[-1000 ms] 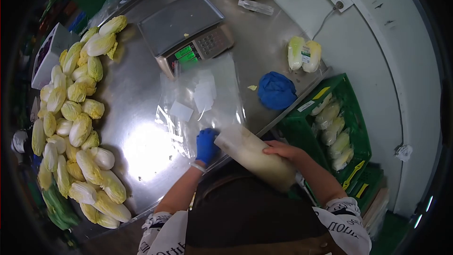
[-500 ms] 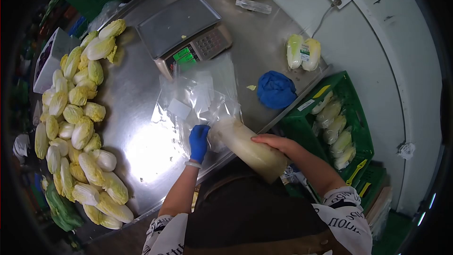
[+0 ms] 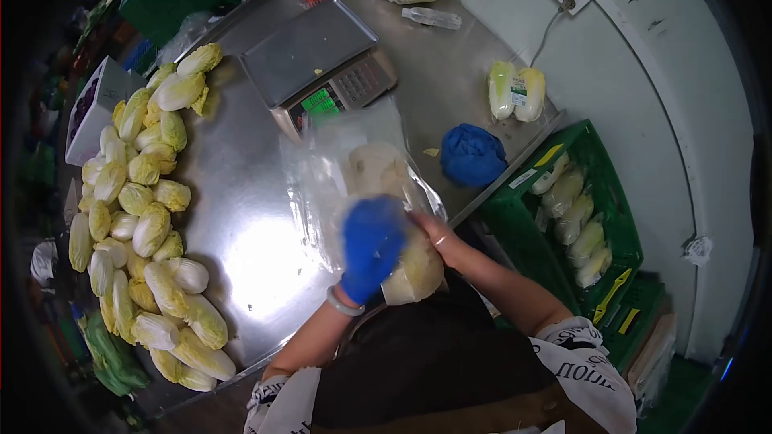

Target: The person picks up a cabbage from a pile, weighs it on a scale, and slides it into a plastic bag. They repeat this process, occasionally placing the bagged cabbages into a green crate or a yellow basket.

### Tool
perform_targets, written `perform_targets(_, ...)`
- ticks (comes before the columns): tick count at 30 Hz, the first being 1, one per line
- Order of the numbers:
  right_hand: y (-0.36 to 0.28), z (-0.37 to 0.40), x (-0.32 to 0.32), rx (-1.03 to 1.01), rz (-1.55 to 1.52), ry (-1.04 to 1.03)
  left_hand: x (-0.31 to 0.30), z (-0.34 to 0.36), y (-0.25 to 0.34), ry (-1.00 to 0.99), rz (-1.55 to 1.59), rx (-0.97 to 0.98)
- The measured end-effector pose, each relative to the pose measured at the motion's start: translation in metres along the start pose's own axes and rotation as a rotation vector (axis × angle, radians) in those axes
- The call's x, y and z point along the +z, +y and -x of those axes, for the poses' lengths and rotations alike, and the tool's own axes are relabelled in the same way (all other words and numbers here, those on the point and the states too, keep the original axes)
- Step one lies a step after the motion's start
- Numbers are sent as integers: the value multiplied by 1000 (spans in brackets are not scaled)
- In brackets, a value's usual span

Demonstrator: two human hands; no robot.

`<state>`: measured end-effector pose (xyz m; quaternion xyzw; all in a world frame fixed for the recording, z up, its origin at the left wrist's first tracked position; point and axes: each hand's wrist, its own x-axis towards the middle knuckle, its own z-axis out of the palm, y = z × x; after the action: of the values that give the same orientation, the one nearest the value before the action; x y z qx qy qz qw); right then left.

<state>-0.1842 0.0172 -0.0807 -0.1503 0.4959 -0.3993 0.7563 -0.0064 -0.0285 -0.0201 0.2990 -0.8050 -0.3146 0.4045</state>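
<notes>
A long pale vegetable (image 3: 414, 273) lies in clear plastic at the table's near edge. My left hand (image 3: 374, 243), in a blue glove, is over its left side, blurred by motion, so its fingers are not clear. My bare right hand (image 3: 434, 235) grips the vegetable's right side, with part of the fingers hidden. Clear plastic bags (image 3: 322, 169) lie flat around the vegetable's far end. Beyond them stands a scale (image 3: 334, 84) with a green lit display.
Many napa cabbages (image 3: 150, 229) are heaped on the left. A blue bundle (image 3: 473, 154) and two wrapped cabbages (image 3: 515, 92) lie on the right of the steel table (image 3: 233, 137). A green crate (image 3: 619, 225) with bagged cabbages stands beyond its right edge.
The vegetable has moved left and away from my body, over the bags. My left hand has come right onto it, and my right hand has shifted left with it.
</notes>
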Motion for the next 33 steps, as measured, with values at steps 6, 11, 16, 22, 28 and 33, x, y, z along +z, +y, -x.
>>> perform_targets(6, -18, 11, 46, 12, 43, 24, -16, 59, 15, 83, 1503, -1316)
perform_targets(11, 5, 4, 59, -235, 391, 72, -42, 76, 50, -93, 1364, -1286)
perform_targets(16, -27, 77, 106, -633, 1040, -131, -85, 125, 10, -239, 939, -1139)
perform_targets(22, -25, 73, 144, -1023, 1764, -179, -86, 122, -13, 4, 1241, -1250)
perform_targets(28, -101, 141, 160, -1530, 1330, 303, -106, 116, -25, -37, 1589, -1276)
perform_targets(33, -124, 153, 115, -1799, 1182, 536, -112, 119, -14, -2, 1368, -1172)
